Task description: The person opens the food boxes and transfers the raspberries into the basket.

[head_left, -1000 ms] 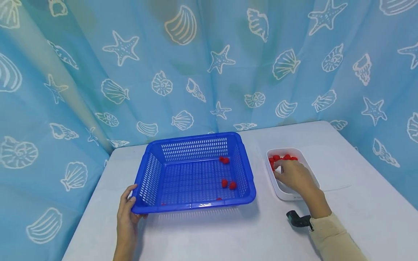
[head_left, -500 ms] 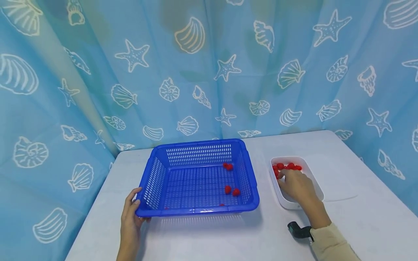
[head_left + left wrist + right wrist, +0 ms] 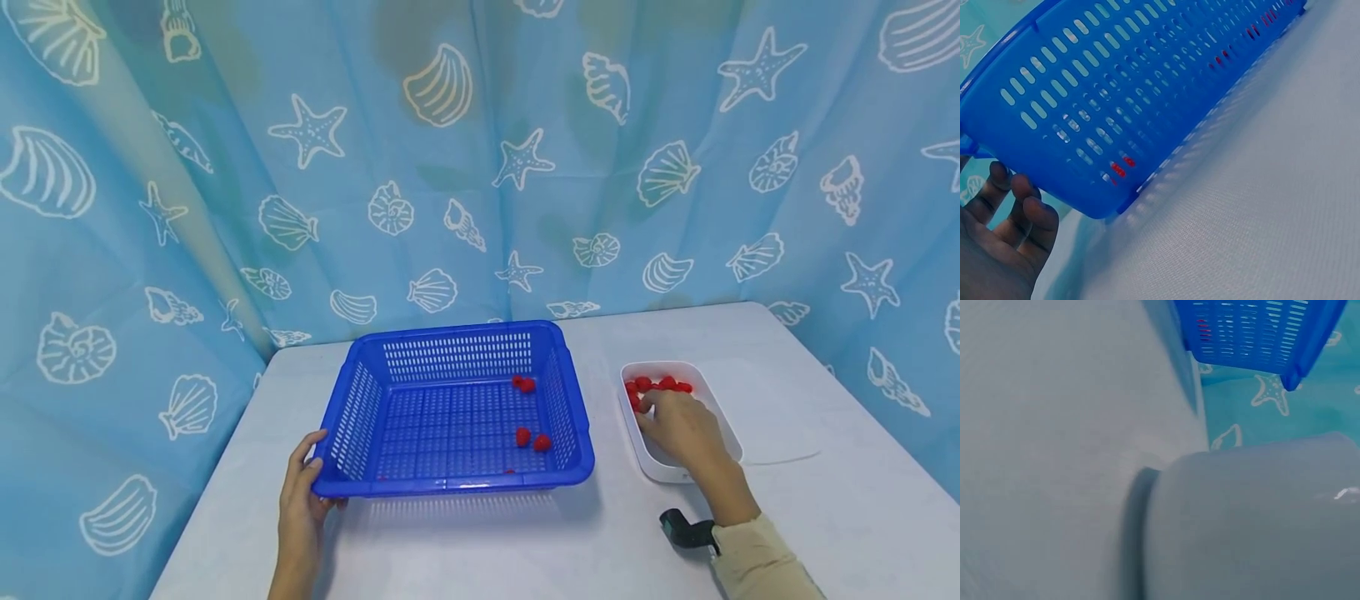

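Observation:
A blue plastic basket (image 3: 457, 485) with slotted walls stands on the table, several red raspberries (image 3: 522, 437) scattered on its floor, mostly toward the right side. My left hand (image 3: 298, 496) grips its front left corner, thumb at the rim and fingers beneath; the left wrist view shows these fingers (image 3: 1040, 215) bent by the corner's underside. To the right is a white box (image 3: 651, 460) with more raspberries (image 3: 643, 384) grouped at its far end. My right hand (image 3: 681, 423) reaches down into this box, curled fingers right at the berries; whether they pinch one I cannot tell.
A white table (image 3: 480, 554) carries both containers, the box a short gap right of the basket. A thin clear sheet (image 3: 772, 417) lies right of the box. Behind hangs a blue shell-print curtain (image 3: 465, 167). A black wrist device (image 3: 686, 530) juts out by the right sleeve.
The head view has tilted up slightly, so everything sits lower in it. My right hand has moved its fingers a little among the berries in the box. The left hand keeps its grip.

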Demonstrator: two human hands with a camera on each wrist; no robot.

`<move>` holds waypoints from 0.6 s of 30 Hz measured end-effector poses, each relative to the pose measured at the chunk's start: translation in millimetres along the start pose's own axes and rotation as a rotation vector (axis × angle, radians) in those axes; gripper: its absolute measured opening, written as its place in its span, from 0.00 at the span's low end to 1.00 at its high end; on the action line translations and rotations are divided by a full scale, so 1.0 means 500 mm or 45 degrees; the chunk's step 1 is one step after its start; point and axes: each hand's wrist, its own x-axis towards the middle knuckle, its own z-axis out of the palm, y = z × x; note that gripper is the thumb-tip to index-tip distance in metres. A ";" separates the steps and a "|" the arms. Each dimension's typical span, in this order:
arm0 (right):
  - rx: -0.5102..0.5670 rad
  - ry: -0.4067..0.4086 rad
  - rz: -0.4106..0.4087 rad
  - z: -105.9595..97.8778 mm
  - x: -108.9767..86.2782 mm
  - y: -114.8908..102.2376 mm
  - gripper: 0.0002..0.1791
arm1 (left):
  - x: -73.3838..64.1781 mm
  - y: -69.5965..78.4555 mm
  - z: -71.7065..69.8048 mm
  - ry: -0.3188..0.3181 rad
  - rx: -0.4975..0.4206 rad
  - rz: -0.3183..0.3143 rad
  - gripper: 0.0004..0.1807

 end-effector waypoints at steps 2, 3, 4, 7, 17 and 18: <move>0.001 0.016 -0.013 -0.009 -0.001 0.001 0.18 | -0.002 0.001 0.000 -0.006 -0.006 -0.007 0.23; 0.004 0.026 -0.019 -0.015 -0.002 0.001 0.18 | -0.003 0.002 -0.001 -0.011 -0.013 -0.003 0.23; 0.009 0.038 -0.026 -0.021 -0.002 0.001 0.17 | -0.003 0.003 -0.001 -0.016 -0.014 0.001 0.23; 0.034 0.067 -0.022 -0.040 -0.006 0.002 0.15 | -0.001 0.006 -0.001 -0.031 -0.023 0.014 0.23; 0.138 0.116 -0.025 -0.077 -0.024 -0.014 0.25 | -0.001 0.003 0.000 -0.011 -0.019 0.006 0.23; 0.139 0.121 -0.021 -0.081 -0.027 -0.017 0.25 | -0.002 0.002 -0.001 -0.011 -0.020 0.004 0.22</move>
